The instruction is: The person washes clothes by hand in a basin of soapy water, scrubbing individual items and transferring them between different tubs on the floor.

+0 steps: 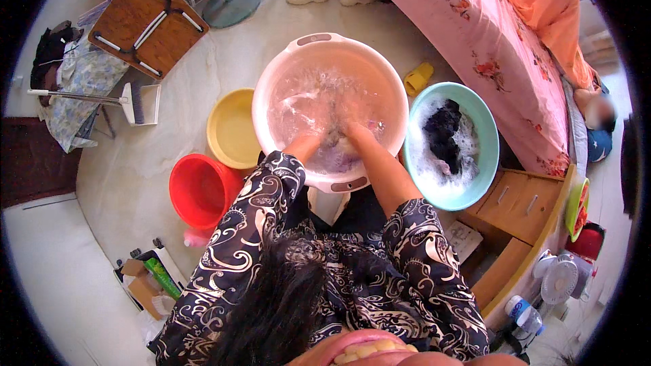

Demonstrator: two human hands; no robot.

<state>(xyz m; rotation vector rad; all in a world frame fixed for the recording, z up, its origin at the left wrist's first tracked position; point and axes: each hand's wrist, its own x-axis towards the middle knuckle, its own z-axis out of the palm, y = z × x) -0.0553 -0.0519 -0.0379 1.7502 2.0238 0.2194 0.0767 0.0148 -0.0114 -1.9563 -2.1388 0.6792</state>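
A large pink basin (pixel 262 105) of water stands in front of me. Both my forearms reach over its near side, and my hands are down in the churning water. My left hand (pixel 323 135) and my right hand (pixel 348 133) are close together near the basin's middle. Splashes, ripples and blur hide the fingers, so whether they hold anything does not show. To the right, a light blue basin (pixel 489 142) holds dark wet cloth (pixel 444 132) among white suds (pixel 468 146). A yellow basin (pixel 217 125) and a red bucket (pixel 186 193) stand at the left.
A bed with a pink flowered cover (pixel 475 47) fills the far right, where another person (pixel 597 112) lies. A yellow slipper (pixel 419 78) lies by the blue basin. Wooden drawers (pixel 515 203) stand at the near right. A dustpan (pixel 148 105) and folding table (pixel 146 24) are at the left.
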